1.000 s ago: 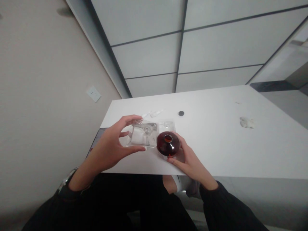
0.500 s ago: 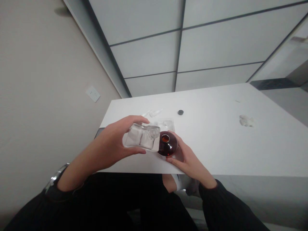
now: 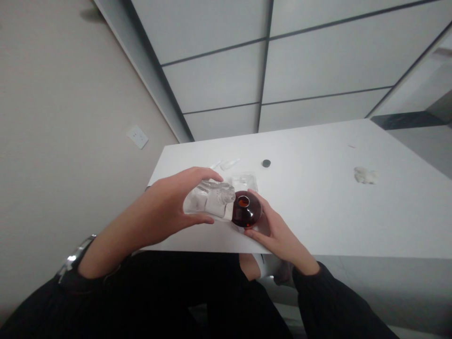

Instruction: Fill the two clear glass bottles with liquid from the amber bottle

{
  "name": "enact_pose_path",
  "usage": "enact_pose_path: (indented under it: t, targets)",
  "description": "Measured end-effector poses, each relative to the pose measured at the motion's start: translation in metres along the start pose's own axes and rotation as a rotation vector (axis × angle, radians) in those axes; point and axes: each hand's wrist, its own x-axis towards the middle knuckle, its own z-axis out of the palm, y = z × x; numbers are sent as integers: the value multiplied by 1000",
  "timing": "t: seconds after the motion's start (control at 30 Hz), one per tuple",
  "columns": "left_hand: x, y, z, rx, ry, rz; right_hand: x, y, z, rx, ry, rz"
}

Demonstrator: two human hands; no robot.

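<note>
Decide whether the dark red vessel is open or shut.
Open: the dark red vessel has an uncovered mouth, showing orange inside.

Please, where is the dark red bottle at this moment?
In the head view, the dark red bottle is in the right hand, near the front edge of the white table, just right of the clear bottle that the left hand holds.

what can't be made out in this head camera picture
Head view:
Round dark-red glass bottle: base hidden beneath its own wide body.
Clear rectangular glass bottle: contents, if any, unclear through reflections and blur.
Clear square-cornered object: near part hidden by the round bottle.
Crumpled whitish thing: material too small and blurred to tell.
</note>
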Motion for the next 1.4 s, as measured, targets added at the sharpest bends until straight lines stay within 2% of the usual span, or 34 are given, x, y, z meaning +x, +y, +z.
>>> enact_pose_path:
  t: [0.27, 0.57, 0.93, 1.4]
  targets:
    - [1, 5, -5, 131, -39, 55, 0, -1, 0, 16, -11, 7]
    - [7, 15, -10, 241, -80, 53, 0, -3, 0, 36, -14, 33]
    - [7, 14, -13, 253, -98, 64, 0, -1, 1, 35, -12, 26]
    - [10, 17, -17, 316, -118, 173, 0, -1, 0, 49, -20, 35]
